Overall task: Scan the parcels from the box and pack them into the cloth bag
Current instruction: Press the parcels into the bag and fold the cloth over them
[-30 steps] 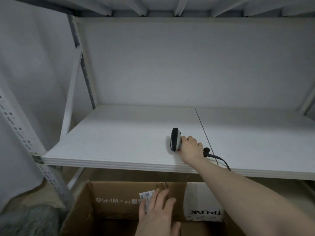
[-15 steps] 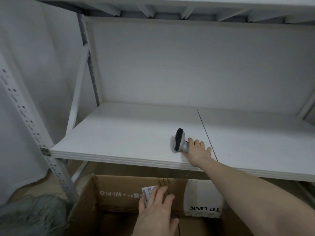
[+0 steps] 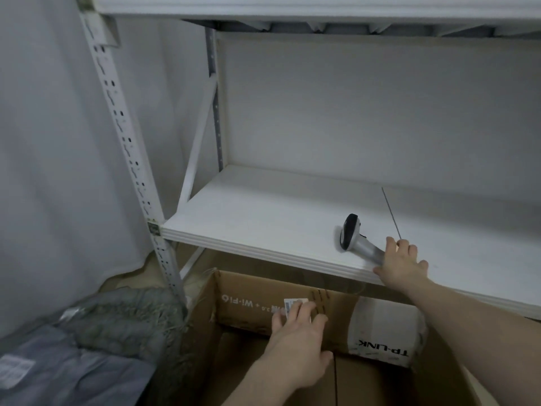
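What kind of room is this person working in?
Probably a stockroom or parcel-packing corner: a white metal rack with board shelves, a grey-and-black handheld barcode scanner lying on it, and an open brown cardboard shipping box on the floor below.
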